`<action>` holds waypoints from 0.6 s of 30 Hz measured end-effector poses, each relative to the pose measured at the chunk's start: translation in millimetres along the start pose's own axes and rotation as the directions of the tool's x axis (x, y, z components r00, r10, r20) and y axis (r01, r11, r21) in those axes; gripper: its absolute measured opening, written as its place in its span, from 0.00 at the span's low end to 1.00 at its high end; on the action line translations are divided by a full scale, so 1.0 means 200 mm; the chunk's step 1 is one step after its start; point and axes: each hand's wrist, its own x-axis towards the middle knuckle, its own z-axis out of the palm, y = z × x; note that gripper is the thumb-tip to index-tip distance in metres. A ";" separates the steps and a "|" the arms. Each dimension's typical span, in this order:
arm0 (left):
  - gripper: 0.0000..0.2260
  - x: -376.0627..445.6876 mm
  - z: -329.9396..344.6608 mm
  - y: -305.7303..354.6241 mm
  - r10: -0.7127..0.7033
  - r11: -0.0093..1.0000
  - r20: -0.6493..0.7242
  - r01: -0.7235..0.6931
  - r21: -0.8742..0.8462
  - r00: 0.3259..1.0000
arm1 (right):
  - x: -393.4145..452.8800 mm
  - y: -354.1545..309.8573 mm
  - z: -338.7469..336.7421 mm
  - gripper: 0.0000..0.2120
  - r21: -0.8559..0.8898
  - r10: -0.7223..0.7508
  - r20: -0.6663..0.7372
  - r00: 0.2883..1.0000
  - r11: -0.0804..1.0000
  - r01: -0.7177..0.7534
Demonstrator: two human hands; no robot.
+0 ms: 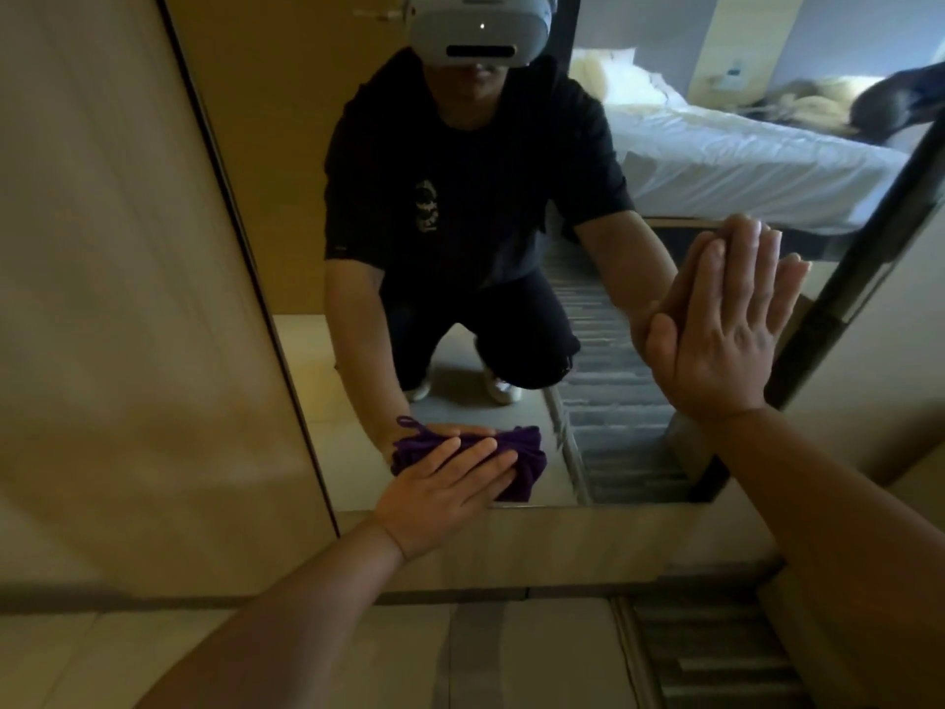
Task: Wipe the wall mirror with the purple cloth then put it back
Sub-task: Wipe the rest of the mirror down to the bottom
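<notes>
Purple cloth [521, 460] pressed flat on wall mirror [460, 350], bed [741, 166] reflected

Dim, warm indoor light; the brightest patch is the reflected white bed [741, 161]. Wide-angle bending curves the edges, and detail is soft.

The left hand [440, 496] is pressing the purple cloth [516, 465] against the wall mirror [460, 350] at lower centre; the right hand [726, 330] is lying flat on the glass at right.
</notes>
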 end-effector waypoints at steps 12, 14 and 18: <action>0.15 0.45 -0.46 -0.20 -0.274 0.925 -0.218 0.195 -0.326 0.937 | 0.03 -0.06 -0.22 0.31 -0.041 0.055 0.261 0.964 0.998 -0.046; 0.15 0.59 -0.59 -0.27 -0.322 0.917 -0.304 0.214 -0.337 0.897 | 0.04 -0.04 -0.27 0.31 0.014 0.025 0.263 0.964 0.999 -0.029; 0.14 0.92 -0.80 -0.44 -0.322 0.940 -0.462 0.222 -0.257 0.826 | 0.06 0.12 -0.33 0.32 0.025 0.000 0.209 0.978 1.000 -0.005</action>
